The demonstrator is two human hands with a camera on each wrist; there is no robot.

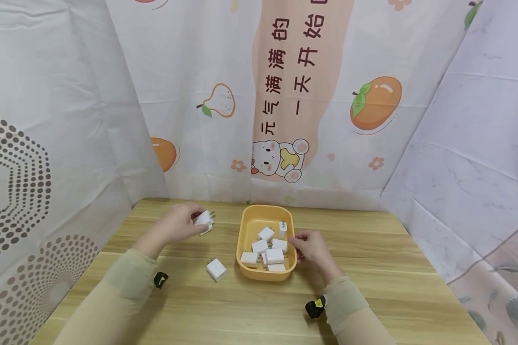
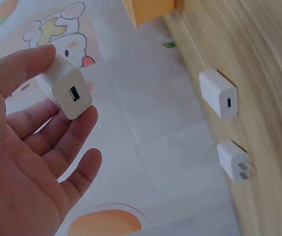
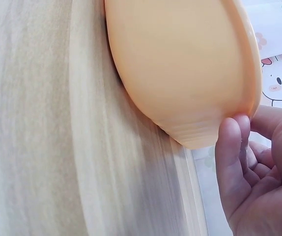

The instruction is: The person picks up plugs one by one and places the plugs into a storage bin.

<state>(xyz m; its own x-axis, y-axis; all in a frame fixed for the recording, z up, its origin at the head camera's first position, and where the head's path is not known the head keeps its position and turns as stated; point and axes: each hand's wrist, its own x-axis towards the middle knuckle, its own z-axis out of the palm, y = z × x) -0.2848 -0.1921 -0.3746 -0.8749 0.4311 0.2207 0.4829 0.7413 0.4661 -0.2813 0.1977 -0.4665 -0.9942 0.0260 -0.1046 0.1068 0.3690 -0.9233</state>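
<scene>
My left hand (image 1: 178,225) pinches a white USB wall charger (image 2: 66,88) between thumb and fingers, its USB port facing the left wrist camera. In the head view that charger overlaps a second white charger (image 1: 206,231) on the table. A third charger (image 1: 216,269) lies closer to me, left of the yellow plastic bin (image 1: 245,273). My right hand (image 1: 312,249) grips the bin's right rim, thumb at the top edge and fingers against the outer wall (image 3: 190,73). Inside the bin several white chargers (image 1: 274,256) lie in a loose pile, mostly toward the near end.
The wooden table (image 1: 362,258) runs back to a printed curtain (image 1: 224,153). More cloth hangs on the left (image 1: 99,120) and right (image 1: 470,191) sides. A black wrist device (image 1: 314,307) sits by the right sleeve, and another (image 1: 160,279) by the left.
</scene>
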